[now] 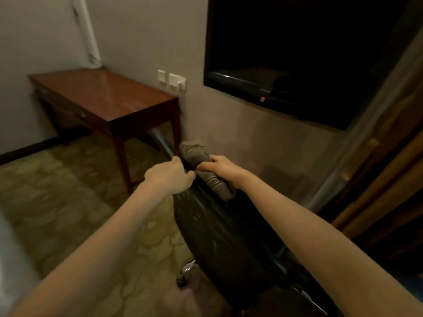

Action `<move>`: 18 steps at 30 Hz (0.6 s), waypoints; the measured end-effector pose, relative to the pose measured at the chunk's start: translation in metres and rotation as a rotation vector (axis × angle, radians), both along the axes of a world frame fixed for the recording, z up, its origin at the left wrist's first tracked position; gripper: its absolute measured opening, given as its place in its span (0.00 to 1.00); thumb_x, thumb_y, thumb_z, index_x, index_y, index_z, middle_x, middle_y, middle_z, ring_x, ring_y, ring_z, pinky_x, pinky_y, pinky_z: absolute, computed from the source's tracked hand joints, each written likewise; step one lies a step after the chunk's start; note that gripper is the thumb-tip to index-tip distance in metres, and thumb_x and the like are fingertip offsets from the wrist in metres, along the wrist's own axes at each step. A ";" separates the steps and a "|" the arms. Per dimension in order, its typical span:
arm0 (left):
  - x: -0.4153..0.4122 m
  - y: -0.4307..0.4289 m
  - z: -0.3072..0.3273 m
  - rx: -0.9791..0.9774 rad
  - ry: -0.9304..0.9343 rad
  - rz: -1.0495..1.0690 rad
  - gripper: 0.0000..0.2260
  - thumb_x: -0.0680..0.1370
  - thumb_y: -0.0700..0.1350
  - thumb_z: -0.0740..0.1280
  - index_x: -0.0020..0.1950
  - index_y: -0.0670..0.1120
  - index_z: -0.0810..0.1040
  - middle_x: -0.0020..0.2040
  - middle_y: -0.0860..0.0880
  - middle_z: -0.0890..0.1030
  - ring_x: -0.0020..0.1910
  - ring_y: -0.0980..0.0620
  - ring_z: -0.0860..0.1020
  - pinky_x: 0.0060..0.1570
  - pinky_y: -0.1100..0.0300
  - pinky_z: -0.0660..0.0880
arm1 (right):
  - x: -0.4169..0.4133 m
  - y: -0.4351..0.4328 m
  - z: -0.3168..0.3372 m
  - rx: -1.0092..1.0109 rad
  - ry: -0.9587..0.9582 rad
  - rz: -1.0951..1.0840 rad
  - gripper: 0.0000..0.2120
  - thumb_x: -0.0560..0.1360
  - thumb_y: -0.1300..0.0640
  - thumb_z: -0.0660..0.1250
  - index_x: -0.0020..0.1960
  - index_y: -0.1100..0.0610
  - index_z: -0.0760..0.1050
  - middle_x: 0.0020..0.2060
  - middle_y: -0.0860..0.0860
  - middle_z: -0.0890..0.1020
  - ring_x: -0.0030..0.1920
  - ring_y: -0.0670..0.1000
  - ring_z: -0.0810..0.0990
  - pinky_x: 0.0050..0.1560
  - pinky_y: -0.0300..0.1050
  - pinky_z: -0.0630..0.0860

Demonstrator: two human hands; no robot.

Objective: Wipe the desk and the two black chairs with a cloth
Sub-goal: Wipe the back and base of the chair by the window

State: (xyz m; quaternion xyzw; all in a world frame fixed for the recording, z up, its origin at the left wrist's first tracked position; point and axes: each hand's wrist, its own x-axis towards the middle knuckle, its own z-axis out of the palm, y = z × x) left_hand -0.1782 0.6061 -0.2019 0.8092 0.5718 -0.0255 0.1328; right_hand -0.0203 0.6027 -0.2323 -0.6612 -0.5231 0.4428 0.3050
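A black chair (219, 234) stands right below me, its backrest top running from centre to lower right. My left hand (170, 176) grips the top edge of that backrest near its far end. A grey-brown cloth (196, 154) is bunched over the same edge, and my right hand (216, 165) grips it there. The brown wooden desk (103, 97) stands in the far left corner against the wall. A second chair does not show.
A dark wall-mounted screen (297, 56) hangs at the upper right above the chair. White wall sockets (174, 81) sit beside the desk. Patterned carpet (68, 193) covers the floor on the left. A curtain and wooden panels (377, 156) line the right side.
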 end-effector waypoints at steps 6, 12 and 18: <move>0.004 -0.011 -0.004 -0.105 -0.067 0.154 0.24 0.80 0.59 0.53 0.67 0.42 0.64 0.48 0.48 0.76 0.43 0.49 0.77 0.37 0.57 0.71 | -0.016 0.034 -0.017 0.126 0.140 -0.085 0.29 0.72 0.48 0.68 0.69 0.59 0.68 0.62 0.54 0.76 0.60 0.54 0.76 0.62 0.51 0.73; -0.006 -0.006 -0.015 -0.139 -0.355 0.327 0.07 0.78 0.45 0.60 0.55 0.46 0.69 0.47 0.47 0.74 0.42 0.50 0.73 0.37 0.57 0.68 | -0.021 0.065 -0.028 0.179 0.162 -0.059 0.32 0.70 0.47 0.68 0.71 0.56 0.66 0.63 0.56 0.75 0.62 0.56 0.75 0.64 0.56 0.72; -0.012 0.014 -0.026 -0.116 -0.645 0.515 0.08 0.77 0.41 0.64 0.41 0.50 0.68 0.39 0.48 0.73 0.37 0.51 0.72 0.36 0.59 0.70 | -0.021 0.028 -0.041 0.272 0.223 0.015 0.21 0.75 0.56 0.67 0.67 0.55 0.69 0.59 0.52 0.78 0.58 0.51 0.76 0.58 0.44 0.73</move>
